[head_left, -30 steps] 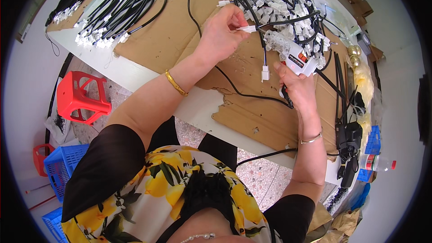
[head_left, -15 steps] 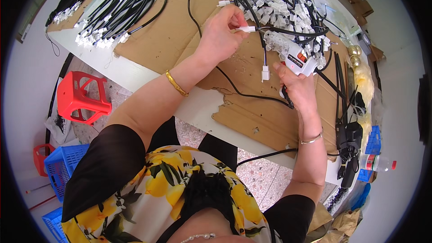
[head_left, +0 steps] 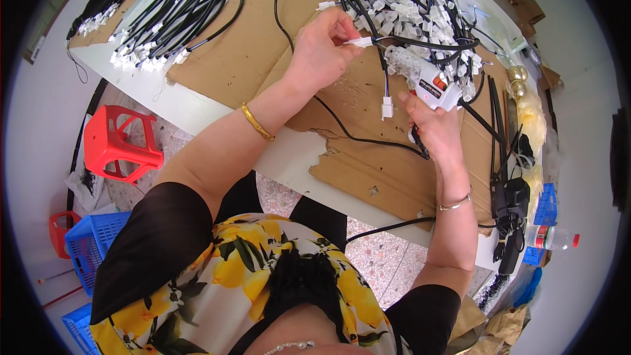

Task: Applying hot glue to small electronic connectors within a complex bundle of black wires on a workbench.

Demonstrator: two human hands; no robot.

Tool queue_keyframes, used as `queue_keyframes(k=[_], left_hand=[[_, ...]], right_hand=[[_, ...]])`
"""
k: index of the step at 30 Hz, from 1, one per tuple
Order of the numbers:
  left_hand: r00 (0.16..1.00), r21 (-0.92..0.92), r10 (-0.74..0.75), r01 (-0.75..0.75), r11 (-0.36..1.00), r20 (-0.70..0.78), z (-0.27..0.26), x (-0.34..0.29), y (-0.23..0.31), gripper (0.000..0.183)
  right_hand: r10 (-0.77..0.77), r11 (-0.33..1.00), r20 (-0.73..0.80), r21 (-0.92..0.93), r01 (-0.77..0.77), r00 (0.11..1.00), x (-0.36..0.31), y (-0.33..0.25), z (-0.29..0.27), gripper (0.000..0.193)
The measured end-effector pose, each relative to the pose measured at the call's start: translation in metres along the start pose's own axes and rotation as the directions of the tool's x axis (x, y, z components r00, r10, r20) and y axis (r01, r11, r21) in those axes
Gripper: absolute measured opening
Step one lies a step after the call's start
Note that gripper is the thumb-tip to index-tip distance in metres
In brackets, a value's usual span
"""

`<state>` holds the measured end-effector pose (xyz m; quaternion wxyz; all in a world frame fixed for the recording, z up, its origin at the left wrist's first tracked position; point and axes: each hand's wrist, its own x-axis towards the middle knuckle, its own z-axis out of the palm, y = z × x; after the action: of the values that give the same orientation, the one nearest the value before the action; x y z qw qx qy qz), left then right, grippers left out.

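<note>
Between the fingertips of my left hand [head_left: 323, 47] is a white plastic connector [head_left: 361, 42] on the end of a black cable [head_left: 434, 45]. My right hand [head_left: 430, 121] is wrapped round the handle of a white hot glue gun [head_left: 437, 92]. Its front is crusted with glue, and the tip sits close to the wires behind the held connector. A second white connector [head_left: 387, 108] hangs on short wires below the tip. Just behind both hands lies a heap of black cables with white connectors [head_left: 401, 10].
Flattened cardboard [head_left: 368, 174] covers much of the white table [head_left: 286, 154]. A row of black cables [head_left: 181, 16] lies at the far left. At the right are a black power adapter [head_left: 510, 197] and a plastic bottle [head_left: 551, 237]. A red stool [head_left: 121, 142] stands left of the table.
The held connector has tilted slightly in my left fingers. My right hand and the glue gun have stayed nearly in place, the tip still beside the wires.
</note>
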<state>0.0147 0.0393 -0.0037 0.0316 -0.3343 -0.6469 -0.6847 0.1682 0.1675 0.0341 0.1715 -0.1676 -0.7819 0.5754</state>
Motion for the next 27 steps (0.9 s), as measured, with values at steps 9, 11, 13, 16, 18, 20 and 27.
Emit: queue_keyframes(k=[9,11,13,16,18,20,27], left_hand=[[0.999,-0.044,-0.036,0.038,0.998,0.038,-0.0005,-0.0008,0.0001,0.026],[0.999,-0.017,-0.034,0.035,0.999,0.038,0.0002,-0.0018,0.0029,0.025],[0.999,0.037,0.022,-0.023,0.999,0.027,0.0009,-0.0026,0.0044,0.024],[0.998,0.045,0.062,-0.063,0.997,0.029,0.0011,-0.0018,0.0011,0.024],[0.996,0.063,0.089,-0.09,0.994,0.028,0.0021,-0.0021,0.002,0.024],[0.993,0.081,0.116,-0.117,0.99,0.028,0.0025,-0.0021,0.0019,0.023],[0.999,0.034,0.034,-0.034,0.999,0.013,0.0015,-0.0017,0.0018,0.024]], right_hand=[[0.005,1.0,-0.003,0.017,-0.005,1.0,-0.0009,-0.0021,0.0001,0.012],[0.016,1.0,0.006,0.002,-0.016,1.0,-0.0003,-0.0012,-0.0006,0.012],[-0.02,1.0,0.005,-0.016,0.02,1.0,0.0002,-0.0002,-0.0006,0.012],[-0.012,1.0,0.011,-0.028,0.013,1.0,0.0009,-0.0012,-0.0009,0.012],[0.008,1.0,0.011,-0.021,-0.008,1.0,0.0013,-0.0012,-0.0016,0.013],[0.028,1.0,0.01,-0.012,-0.028,1.0,0.0011,-0.0013,-0.0012,0.013],[0.011,1.0,0.015,0.005,-0.012,1.0,-0.0009,-0.0023,-0.0009,0.013]])
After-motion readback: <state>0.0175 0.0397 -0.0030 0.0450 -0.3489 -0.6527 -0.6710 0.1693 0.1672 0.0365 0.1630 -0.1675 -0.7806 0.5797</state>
